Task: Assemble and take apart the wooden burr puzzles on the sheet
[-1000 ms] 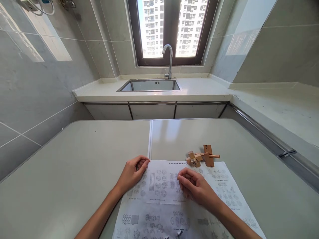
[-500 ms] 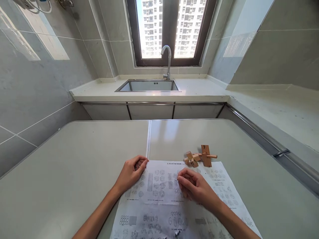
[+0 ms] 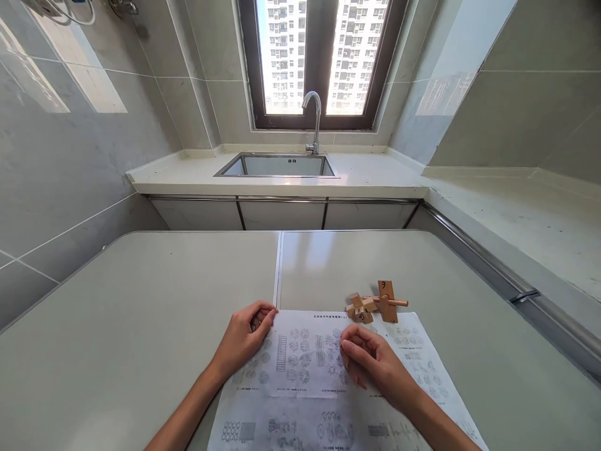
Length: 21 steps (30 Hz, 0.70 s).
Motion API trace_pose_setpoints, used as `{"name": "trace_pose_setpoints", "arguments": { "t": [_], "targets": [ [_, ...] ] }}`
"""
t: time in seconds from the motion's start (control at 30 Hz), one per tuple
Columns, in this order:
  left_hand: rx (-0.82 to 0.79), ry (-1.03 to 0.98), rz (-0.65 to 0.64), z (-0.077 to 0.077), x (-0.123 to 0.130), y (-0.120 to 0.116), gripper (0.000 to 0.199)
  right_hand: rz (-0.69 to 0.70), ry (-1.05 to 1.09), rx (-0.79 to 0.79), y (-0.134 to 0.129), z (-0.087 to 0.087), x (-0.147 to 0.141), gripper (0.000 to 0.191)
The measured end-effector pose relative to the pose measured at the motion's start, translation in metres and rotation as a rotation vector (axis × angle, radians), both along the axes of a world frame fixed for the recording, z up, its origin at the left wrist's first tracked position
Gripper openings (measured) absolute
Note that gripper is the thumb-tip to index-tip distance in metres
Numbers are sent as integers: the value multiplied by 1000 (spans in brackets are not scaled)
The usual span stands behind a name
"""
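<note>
A large printed sheet [image 3: 300, 401] with small diagrams lies on the pale table. My left hand [image 3: 248, 332] rests at its upper left corner, thumb and fingers closed on the paper's edge. Over the right half of the sheet is my right hand [image 3: 369, 357], its fingers curled and loosely together; whether anything is between them is hidden. Just beyond it, at the sheet's top edge, sits a small cluster of wooden blocks [image 3: 361, 308]. Touching or close beside the cluster is a flat wooden piece [image 3: 387, 302] with a thin rod through it.
The table [image 3: 141, 313] has a seam down its middle. Behind it a counter [image 3: 375, 169] holds a sink [image 3: 282, 165] and a faucet [image 3: 315, 122] below a window. Another counter [image 3: 526, 207] runs along the right, with tiled walls on both sides.
My right hand has shifted slightly right and down over the sheet. The whole view has tilted a little, so the table and wooden pieces appear lower.
</note>
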<state>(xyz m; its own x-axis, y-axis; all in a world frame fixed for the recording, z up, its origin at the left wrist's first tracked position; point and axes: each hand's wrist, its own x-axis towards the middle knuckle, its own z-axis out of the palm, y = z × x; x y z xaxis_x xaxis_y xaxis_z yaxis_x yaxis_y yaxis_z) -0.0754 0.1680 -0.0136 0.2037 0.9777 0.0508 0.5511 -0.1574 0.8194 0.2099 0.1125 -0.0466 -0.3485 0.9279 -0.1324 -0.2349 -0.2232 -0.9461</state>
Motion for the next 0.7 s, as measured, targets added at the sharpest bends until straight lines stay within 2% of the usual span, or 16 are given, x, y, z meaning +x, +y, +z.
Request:
{"name": "trace_pose_setpoints", "arguments": {
  "t": [0.37,0.5,0.7],
  "targets": [
    [-10,-10,1,-3,-4,1,40,-152,287,-155,3,-3,13,41],
    [-23,-21,14,-4,-4,2,39,-167,433,-226,6,-6,16,37],
    [-40,-33,18,-6,-6,2,38,-270,660,-314,12,-8,20,36]
  ]
}}
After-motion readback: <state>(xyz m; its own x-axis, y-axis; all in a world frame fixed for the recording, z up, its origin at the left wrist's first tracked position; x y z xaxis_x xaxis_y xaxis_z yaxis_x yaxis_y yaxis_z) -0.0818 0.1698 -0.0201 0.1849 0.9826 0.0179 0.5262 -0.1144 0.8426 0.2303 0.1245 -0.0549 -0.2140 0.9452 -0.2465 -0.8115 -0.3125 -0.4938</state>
